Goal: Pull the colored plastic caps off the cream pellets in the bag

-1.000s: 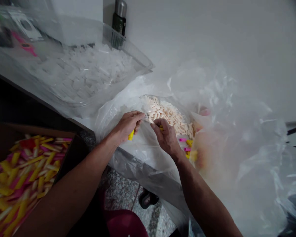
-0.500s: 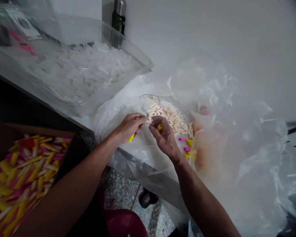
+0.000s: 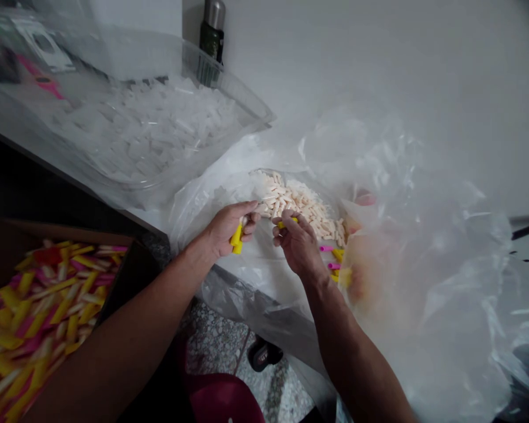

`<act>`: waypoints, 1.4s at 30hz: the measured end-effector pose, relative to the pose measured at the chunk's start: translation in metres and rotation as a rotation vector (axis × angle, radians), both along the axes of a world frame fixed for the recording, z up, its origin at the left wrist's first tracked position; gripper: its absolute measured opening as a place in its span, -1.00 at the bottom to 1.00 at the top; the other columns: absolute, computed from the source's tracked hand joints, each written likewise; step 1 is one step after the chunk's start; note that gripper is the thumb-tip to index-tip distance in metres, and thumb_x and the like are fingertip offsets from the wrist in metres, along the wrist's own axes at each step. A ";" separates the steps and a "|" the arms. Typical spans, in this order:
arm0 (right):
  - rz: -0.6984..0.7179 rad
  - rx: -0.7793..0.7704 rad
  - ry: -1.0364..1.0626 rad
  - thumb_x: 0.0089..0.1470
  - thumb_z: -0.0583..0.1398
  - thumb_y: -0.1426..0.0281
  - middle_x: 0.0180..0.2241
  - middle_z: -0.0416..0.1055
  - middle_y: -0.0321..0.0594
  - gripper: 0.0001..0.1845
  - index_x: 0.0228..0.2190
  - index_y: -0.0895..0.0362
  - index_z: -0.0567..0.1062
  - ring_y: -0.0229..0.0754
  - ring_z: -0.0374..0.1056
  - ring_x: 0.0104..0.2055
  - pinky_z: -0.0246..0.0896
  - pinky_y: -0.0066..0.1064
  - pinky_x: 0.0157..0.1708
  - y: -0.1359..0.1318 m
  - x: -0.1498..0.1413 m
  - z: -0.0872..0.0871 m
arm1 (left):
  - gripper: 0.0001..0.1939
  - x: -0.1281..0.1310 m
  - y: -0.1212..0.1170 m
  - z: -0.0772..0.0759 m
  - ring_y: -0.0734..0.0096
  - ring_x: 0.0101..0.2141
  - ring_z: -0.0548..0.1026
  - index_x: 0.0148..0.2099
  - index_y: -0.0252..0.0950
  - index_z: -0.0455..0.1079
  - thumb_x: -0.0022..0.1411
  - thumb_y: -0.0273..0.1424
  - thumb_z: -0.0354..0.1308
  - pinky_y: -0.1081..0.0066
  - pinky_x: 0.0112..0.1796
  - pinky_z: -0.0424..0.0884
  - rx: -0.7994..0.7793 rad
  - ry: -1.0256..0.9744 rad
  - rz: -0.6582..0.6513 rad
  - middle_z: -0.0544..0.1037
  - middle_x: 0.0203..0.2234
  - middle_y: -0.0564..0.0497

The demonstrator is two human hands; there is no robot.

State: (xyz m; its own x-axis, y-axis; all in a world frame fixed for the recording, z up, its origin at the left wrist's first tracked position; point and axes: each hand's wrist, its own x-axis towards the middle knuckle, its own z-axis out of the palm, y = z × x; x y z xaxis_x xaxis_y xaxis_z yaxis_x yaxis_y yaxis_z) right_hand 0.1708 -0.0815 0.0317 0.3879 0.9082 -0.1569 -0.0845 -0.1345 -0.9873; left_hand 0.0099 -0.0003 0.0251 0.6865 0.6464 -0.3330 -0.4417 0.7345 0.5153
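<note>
Over the plastic sheet [image 3: 267,258], both bare hands are raised just in front of a pile of cream-coloured pieces [image 3: 306,205]. Left hand [image 3: 224,229]: fingers curled, gripping two yellow pieces [image 3: 237,236] that hang side by side below the palm; thumb and forefinger point toward the pile, and whether they pinch anything fine cannot be told. Right hand [image 3: 298,244]: fingers bent around a yellow tube [image 3: 287,223], partly hidden by them. The two hands are near each other, apart. To the right of the pile, loose pink and yellow tubes [image 3: 335,265] lie on the sheet, some of them behind hazy plastic. Farther left, a clear bin [image 3: 247,106] contains many translucent pieces [image 3: 158,126]; a dark bottle [image 3: 212,38] stands behind it. At lower left, a cardboard box [image 3: 2,249] holds a heap of yellow, pink and cream pieces [image 3: 64,294].
</note>
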 end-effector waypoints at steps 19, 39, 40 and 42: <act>0.237 0.147 -0.929 0.48 0.06 0.12 -0.28 0.46 -0.15 -0.58 0.15 0.07 0.48 -0.12 0.40 -0.30 0.38 -0.24 -0.25 -0.030 0.021 0.015 | -0.83 0.012 -0.014 0.000 0.67 -0.69 0.18 -0.27 -0.30 0.35 0.35 -0.36 0.25 0.63 -0.73 0.05 -0.034 -0.041 -0.024 0.32 -0.54 0.17; 0.245 0.279 -1.038 0.38 0.23 0.24 -0.18 0.57 -0.15 -0.84 -0.09 0.04 0.52 -0.13 0.46 -0.21 0.40 -0.25 -0.15 -0.031 0.021 0.018 | -0.77 0.016 -0.022 -0.005 0.70 -0.68 0.16 -0.34 -0.31 0.41 0.20 -0.34 0.39 0.59 -0.69 0.01 0.148 0.078 -0.068 0.32 -0.53 0.16; 0.246 0.278 -1.042 0.38 0.23 0.24 -0.18 0.58 -0.15 -0.83 -0.09 0.04 0.52 -0.13 0.47 -0.20 0.40 -0.25 -0.15 -0.032 0.022 0.018 | -0.77 0.016 -0.023 -0.006 0.70 -0.68 0.16 -0.34 -0.31 0.41 0.19 -0.34 0.40 0.59 -0.69 0.01 0.154 0.079 -0.067 0.32 -0.53 0.16; 0.248 0.279 -1.052 0.38 0.24 0.23 -0.18 0.58 -0.15 -0.82 -0.09 0.04 0.53 -0.12 0.47 -0.19 0.41 -0.25 -0.14 -0.033 0.022 0.018 | -0.75 0.016 -0.023 -0.006 0.70 -0.68 0.16 -0.35 -0.31 0.40 0.18 -0.34 0.42 0.59 -0.68 0.02 0.172 0.088 -0.060 0.31 -0.54 0.17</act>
State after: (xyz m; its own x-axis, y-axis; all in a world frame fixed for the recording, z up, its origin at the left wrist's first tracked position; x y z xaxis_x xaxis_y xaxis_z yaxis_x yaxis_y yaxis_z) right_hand 0.1933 -0.1143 0.0493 0.0104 0.9311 0.3647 0.8096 0.2062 -0.5495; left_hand 0.0263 -0.0233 0.0189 0.6986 0.6578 -0.2816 -0.3476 0.6559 0.6700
